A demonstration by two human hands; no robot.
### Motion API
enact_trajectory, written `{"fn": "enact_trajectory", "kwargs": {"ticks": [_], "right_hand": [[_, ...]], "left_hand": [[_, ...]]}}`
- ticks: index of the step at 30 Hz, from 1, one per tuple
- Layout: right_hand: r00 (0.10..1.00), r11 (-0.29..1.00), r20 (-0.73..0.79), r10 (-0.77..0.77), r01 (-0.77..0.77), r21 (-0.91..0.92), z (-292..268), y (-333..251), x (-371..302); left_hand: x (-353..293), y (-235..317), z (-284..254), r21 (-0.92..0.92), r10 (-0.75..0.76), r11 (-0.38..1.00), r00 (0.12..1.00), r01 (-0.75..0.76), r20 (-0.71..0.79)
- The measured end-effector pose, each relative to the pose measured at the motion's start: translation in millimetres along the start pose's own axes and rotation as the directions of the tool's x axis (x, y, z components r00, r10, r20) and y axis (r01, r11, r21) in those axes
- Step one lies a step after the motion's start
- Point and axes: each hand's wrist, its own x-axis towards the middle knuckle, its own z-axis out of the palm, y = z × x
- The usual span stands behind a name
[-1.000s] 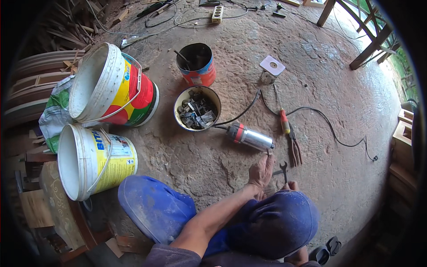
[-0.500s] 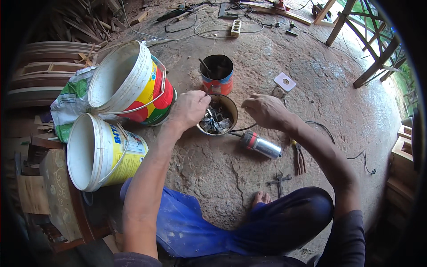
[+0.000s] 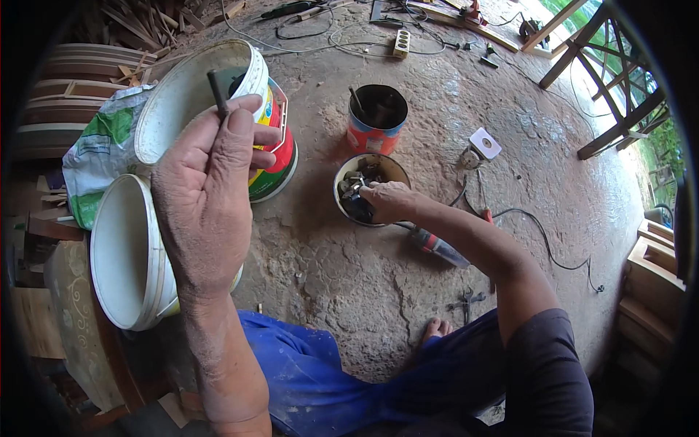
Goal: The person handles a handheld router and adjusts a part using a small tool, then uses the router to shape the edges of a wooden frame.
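Left of centre, our left hand (image 3: pixel 207 200) is up high, thumb and fingers pinching a slim, slightly tilted dark rod (image 3: pixel 217 91). Mid-frame sits the bowl (image 3: pixel 397 173) of jumbled metal pieces (image 3: pixel 352 180), and our right hand (image 3: pixel 391 202) dips into it, well apart from the left; whether it grips anything, we can't tell. We look to be sorting through the bowl, and the next move calls for a neat fingertip pick. Lower right of it lies the power tool (image 3: pixel 441 250).
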Motion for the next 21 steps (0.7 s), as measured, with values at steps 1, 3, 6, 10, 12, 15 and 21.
{"fn": "enact_trajectory", "kwargs": {"ticks": [1,3,6,10,12,15,21], "right_hand": [[1.0,1.0,0.024,0.007,-0.007,-0.004,4.0,7.9,2.2],[0.996,0.999,0.084,0.011,-0.008,-0.034,-7.0,11.6,11.7],[0.991,0.998,0.125,0.046,-0.041,-0.04,-29.4,35.2,19.4],[0.994,0.996,0.078,0.082,-0.079,-0.048,-51.6,33.9,28.5],[0.998,0.999,0.045,0.037,-0.036,-0.027,-56.1,39.7,29.9],[1.0,0.995,-0.018,-0.021,0.023,0.093,-57.0,54.8,26.5],[0.98,0.968,-0.196,0.023,0.027,0.25,-71.6,74.5,26.2]], "left_hand": [[-0.1,-1.1,-4.6,-0.003,-0.011,1.0,0.999,0.011,-0.037],[0.0,-3.1,-18.5,0.062,0.015,0.998,0.999,-0.012,-0.048],[-1.2,-4.1,-20.4,0.101,0.024,0.995,0.999,-0.02,-0.041],[-1.3,-10.5,-19.2,0.126,0.029,0.992,0.999,-0.028,-0.013],[-0.7,-8.8,-12.5,0.102,0.017,0.995,1.0,-0.015,-0.021],[-0.4,-3.9,0.9,0.054,-0.002,0.999,0.999,0.003,-0.035],[0.6,-4.4,15.4,0.078,0.012,0.997,1.0,-0.011,-0.016]]}}
